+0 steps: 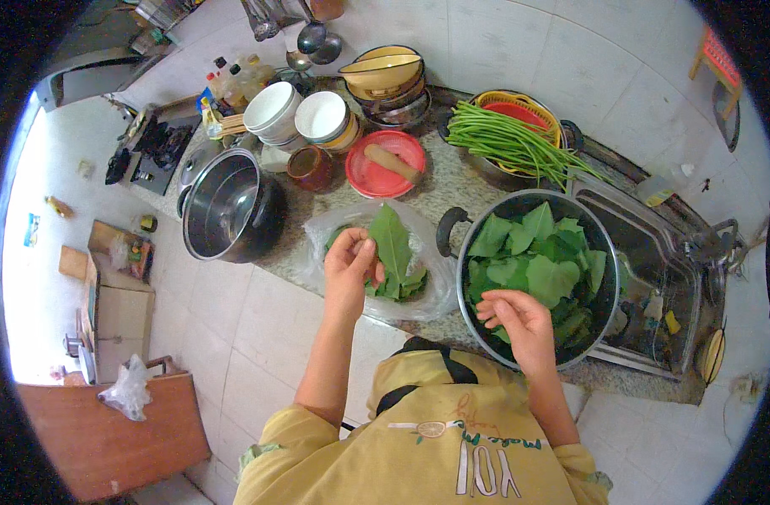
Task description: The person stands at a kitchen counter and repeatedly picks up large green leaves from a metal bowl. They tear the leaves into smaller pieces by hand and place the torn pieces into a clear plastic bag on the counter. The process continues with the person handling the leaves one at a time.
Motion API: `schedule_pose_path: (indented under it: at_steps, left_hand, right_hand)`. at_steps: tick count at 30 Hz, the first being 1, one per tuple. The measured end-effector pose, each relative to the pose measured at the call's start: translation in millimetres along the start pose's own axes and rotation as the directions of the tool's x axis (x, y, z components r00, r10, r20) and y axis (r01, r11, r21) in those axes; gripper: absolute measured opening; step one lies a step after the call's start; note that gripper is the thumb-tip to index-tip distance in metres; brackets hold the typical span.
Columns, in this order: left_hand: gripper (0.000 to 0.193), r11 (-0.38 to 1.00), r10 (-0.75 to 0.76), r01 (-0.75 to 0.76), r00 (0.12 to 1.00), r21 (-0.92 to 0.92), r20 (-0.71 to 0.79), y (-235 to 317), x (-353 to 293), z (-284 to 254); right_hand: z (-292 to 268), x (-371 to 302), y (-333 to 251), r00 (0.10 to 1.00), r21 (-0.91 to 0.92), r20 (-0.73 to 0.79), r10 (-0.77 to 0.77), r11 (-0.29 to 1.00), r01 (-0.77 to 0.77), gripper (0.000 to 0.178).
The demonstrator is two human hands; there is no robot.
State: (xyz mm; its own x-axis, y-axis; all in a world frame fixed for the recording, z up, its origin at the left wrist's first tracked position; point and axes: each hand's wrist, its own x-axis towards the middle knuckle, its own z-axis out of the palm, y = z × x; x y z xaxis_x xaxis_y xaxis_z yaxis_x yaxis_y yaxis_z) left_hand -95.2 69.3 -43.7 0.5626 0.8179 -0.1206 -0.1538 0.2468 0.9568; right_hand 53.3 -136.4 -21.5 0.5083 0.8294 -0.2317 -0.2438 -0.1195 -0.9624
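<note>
My left hand point(350, 264) is closed, with the fingers pinching a large green leaf point(391, 239) near its edge. Below that leaf, a clear plastic bag point(436, 284) lies spread on the counter with more green leaves point(393, 290) in it. My right hand point(522, 327) hovers over the near side of a big pot point(610, 244), its fingers loosely bent and apart, with nothing visible in them. Broad green leaves point(551, 279) are heaped inside this pot. Its dark side handle point(451, 232) points toward the bag.
Left of the bag stands a dark, deep pot point(274, 220). A red plate point(410, 153) behind carries a brown, rod-like piece. Long green stalks point(503, 139) lie across a basket and pot. Stacked white bowls point(322, 116) stand farther back; the sink point(686, 278) is at right.
</note>
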Motion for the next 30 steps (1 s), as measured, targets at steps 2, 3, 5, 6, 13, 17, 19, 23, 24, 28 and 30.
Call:
schedule_pose_path:
  at_steps: [2, 3, 5, 6, 13, 17, 19, 23, 24, 28, 30]
  left_hand:
    - [0.012, 0.976, -0.081, 0.099, 0.992, -0.194, 0.1, 14.6, -12.5, 16.8]
    - [0.016, 0.971, -0.118, 0.15, 0.978, -0.188, 0.173, 19.9, -18.3, 22.7]
    - [0.016, 0.958, -0.132, 0.184, 0.964, -0.221, 0.232, 22.1, -28.9, 41.4]
    - [0.017, 0.951, -0.136, 0.201, 0.955, -0.236, 0.264, 22.1, -32.8, 48.5]
    - [0.021, 0.965, -0.114, 0.197, 0.91, -0.173, 0.399, 19.8, -40.3, 73.6]
    - [0.022, 0.996, -0.07, 0.046, 0.939, 0.08, 0.336, 28.1, -42.2, 93.7]
    - [0.016, 0.99, -0.084, 0.046, 0.952, 0.135, 0.293, 22.4, -39.8, 94.0]
    - [0.008, 0.985, -0.033, -0.002, 0.979, 0.171, 0.201, 24.9, -40.3, 100.1]
    - [0.01, 0.985, -0.069, 0.036, 0.978, 0.169, 0.197, 26.9, -40.9, 101.5]
    - [0.02, 0.984, -0.166, 0.15, 0.963, 0.092, 0.21, 32.0, -39.3, 104.3]
    - [0.025, 0.986, -0.163, 0.156, 0.965, 0.052, 0.205, 30.3, -37.8, 105.8]
  right_hand:
    - [2.1, 1.5, 0.6, 0.999, 0.007, 0.037, -0.01, 1.0, 0.01, 0.03]
    - [9.5, 1.9, -1.2, 0.998, -0.019, 0.041, -0.05, 0.999, 0.051, 0.033]
    - [8.7, 3.3, 4.6, 0.99, -0.165, 0.113, -0.079, 0.981, 0.098, 0.051]
    - [7.8, 3.0, 7.4, 0.988, -0.094, 0.106, -0.111, 0.988, 0.121, 0.051]
    - [9.2, -8.2, -16.5, 0.974, 0.12, -0.202, -0.106, 0.984, 0.132, 0.02]
    - [6.5, -13.1, -21.8, 0.963, 0.114, -0.26, -0.064, 0.989, 0.096, 0.016]
    - [6.3, -12.4, -22.0, 0.955, 0.119, -0.279, -0.102, 0.983, 0.14, 0.014]
    - [6.5, -17.3, -38.0, 0.975, 0.196, -0.223, -0.016, 0.979, 0.061, 0.018]
    - [6.0, -17.9, -39.0, 0.972, 0.181, -0.233, -0.025, 0.981, 0.069, 0.016]
    - [1.7, -19.3, -42.6, 0.977, 0.184, -0.215, -0.009, 0.982, 0.049, 0.015]
    - [2.6, -20.2, -43.4, 0.973, 0.177, -0.231, 0.003, 0.984, 0.039, 0.015]
